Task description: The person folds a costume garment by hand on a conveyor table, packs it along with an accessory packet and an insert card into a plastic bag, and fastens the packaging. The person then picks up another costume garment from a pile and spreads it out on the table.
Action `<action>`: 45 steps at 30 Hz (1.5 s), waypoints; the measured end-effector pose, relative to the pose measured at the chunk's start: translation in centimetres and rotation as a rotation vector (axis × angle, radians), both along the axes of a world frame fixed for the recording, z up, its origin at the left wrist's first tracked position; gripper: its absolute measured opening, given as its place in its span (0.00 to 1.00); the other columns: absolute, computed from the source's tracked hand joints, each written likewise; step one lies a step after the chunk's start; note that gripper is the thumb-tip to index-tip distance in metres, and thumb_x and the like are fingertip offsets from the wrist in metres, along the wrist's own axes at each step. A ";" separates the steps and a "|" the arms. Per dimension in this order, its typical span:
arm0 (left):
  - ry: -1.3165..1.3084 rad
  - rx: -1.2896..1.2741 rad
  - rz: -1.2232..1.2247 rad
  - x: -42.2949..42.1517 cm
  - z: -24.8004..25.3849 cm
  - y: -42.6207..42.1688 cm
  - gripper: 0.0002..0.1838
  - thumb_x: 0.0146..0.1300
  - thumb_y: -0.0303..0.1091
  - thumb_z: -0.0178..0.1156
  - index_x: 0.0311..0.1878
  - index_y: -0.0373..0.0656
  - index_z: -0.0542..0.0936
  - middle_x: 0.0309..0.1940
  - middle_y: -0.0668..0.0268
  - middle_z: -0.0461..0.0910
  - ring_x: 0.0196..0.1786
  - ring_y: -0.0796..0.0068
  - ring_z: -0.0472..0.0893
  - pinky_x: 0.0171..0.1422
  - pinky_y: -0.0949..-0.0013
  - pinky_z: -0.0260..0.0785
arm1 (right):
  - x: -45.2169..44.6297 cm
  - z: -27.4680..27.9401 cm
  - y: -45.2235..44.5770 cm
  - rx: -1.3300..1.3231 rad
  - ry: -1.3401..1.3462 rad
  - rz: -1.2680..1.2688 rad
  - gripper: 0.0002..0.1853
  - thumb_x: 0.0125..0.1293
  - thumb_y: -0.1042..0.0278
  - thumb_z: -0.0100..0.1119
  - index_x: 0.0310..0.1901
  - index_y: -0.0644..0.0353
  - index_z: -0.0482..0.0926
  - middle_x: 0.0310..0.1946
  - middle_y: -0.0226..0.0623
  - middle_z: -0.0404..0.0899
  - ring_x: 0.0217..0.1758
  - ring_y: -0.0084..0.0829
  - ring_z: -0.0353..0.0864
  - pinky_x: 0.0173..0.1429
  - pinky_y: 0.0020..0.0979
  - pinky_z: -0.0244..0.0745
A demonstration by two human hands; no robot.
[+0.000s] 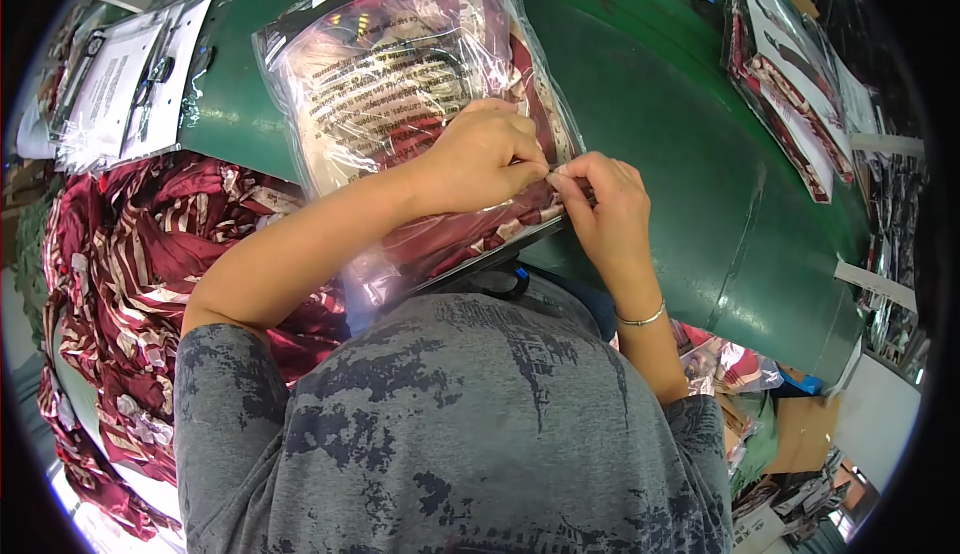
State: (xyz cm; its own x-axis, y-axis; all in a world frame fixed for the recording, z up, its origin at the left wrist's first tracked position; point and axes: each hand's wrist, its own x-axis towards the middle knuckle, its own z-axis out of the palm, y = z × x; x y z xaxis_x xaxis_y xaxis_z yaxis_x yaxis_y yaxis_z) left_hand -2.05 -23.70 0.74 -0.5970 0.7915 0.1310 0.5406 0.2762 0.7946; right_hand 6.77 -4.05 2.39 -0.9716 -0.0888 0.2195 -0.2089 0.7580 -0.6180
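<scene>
A clear plastic costume bag [400,64] lies on the green table, with a black "Creepy Clown" header and dark red and cream striped cloth inside. My left hand [485,154] reaches across the bag, its fingertips pinched on the bag's right edge. Right beside it, my right hand [607,199] pinches the same edge, thumb against forefinger. The fingertips of both hands nearly meet. Near my shirt, a black hook [510,284] with a blue tip shows at the bag's lower end.
A heap of dark red striped cloth [130,284] is at the left. Printed packs [125,84] in clear plastic lie on the green table [680,134] at the upper left. More packs [790,74] sit at the upper right. A cardboard box [803,434] stands at the lower right.
</scene>
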 end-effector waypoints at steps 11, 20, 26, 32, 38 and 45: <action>0.052 0.200 0.188 0.0 4.7 -2.7 0.07 0.66 0.32 0.64 0.39 0.40 0.87 0.32 0.64 0.82 0.38 0.66 0.81 0.60 0.62 0.71 | -6.1 -1.7 5.1 -0.968 -0.625 -0.103 0.31 0.71 0.60 0.67 0.69 0.67 0.70 0.67 0.43 0.74 0.69 0.31 0.74 0.69 0.34 0.71; -0.411 0.548 0.987 0.7 3.8 -9.4 0.11 0.76 0.32 0.56 0.46 0.37 0.86 0.37 0.70 0.81 0.40 0.83 0.78 0.45 0.77 0.71 | -11.1 -3.1 -0.4 -1.113 -0.967 0.129 0.19 0.71 0.60 0.67 0.55 0.66 0.81 0.47 0.33 0.85 0.46 0.22 0.82 0.54 0.29 0.78; 0.310 0.166 1.077 -2.5 -1.4 -17.2 0.08 0.73 0.29 0.59 0.48 0.38 0.85 0.49 0.60 0.83 0.53 0.67 0.81 0.61 0.69 0.70 | -18.0 5.4 0.8 -0.774 -0.662 0.254 0.13 0.71 0.61 0.66 0.45 0.64 0.86 0.40 0.26 0.85 0.41 0.17 0.79 0.50 0.25 0.76; 0.512 -0.423 1.040 -1.3 -5.9 -17.0 0.20 0.63 0.30 0.61 0.59 0.46 0.80 0.65 0.57 0.76 0.69 0.54 0.73 0.77 0.46 0.58 | -28.5 16.3 5.5 0.068 0.390 0.414 0.10 0.72 0.66 0.60 0.40 0.65 0.84 0.41 0.32 0.81 0.44 0.29 0.80 0.47 0.31 0.74; 0.478 -0.459 0.990 -1.5 -5.3 -16.8 0.20 0.65 0.30 0.58 0.60 0.46 0.79 0.67 0.60 0.75 0.71 0.57 0.72 0.77 0.44 0.57 | -30.3 9.1 3.6 0.675 0.633 0.258 0.11 0.71 0.65 0.58 0.52 0.46 0.82 0.41 0.37 0.80 0.43 0.44 0.82 0.45 0.43 0.78; 0.460 -0.472 0.994 -1.5 -4.9 -16.4 0.20 0.64 0.29 0.58 0.61 0.46 0.79 0.67 0.60 0.75 0.72 0.57 0.71 0.78 0.45 0.56 | -27.8 -8.5 5.0 0.439 0.376 0.124 0.23 0.62 0.79 0.59 0.54 0.37 0.85 0.38 0.34 0.76 0.39 0.41 0.82 0.39 0.43 0.78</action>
